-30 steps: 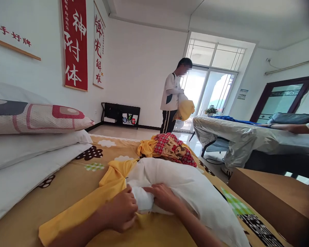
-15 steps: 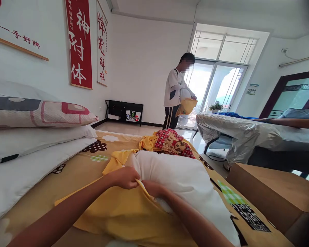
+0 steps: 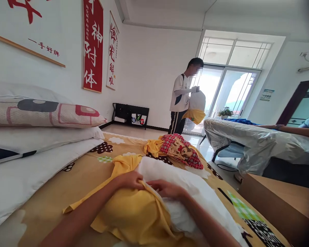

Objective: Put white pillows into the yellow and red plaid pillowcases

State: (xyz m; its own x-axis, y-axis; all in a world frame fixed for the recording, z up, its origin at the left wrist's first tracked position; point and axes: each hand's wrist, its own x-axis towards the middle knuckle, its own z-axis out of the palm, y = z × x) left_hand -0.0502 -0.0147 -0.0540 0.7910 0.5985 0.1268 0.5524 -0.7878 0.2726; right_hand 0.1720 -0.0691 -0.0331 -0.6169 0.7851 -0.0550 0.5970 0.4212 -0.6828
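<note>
A white pillow (image 3: pixel 180 175) lies on the bed with its near left part inside a yellow pillowcase (image 3: pixel 134 209). My left hand (image 3: pixel 130 180) is closed on the pillowcase's opening edge, holding the cloth in its fingers. Just to its right, my right hand (image 3: pixel 167 189) rests on the pillow beside that same edge. Its fingers bend in against the white fabric, and their tips are partly hidden at the hem. The far corner of the pillowcase lies loose on the sheet.
A patterned sheet (image 3: pixel 74 192) covers the bed. Stacked pillows (image 3: pixel 54 144) stand left. Beyond lies a red checked cloth (image 3: pixel 181 149) with a bear print. A person (image 3: pixel 181 92) holds another pillow partly in yellow cloth. At right are a cardboard box (image 3: pixel 280 199) and a plastic-covered table (image 3: pixel 247 132).
The view has shifted, so the room sits further right. The pillowcase bulges more around the pillow's near end. My right hand shows more above the hem. The other person's hand has risen to the pillow's top.
</note>
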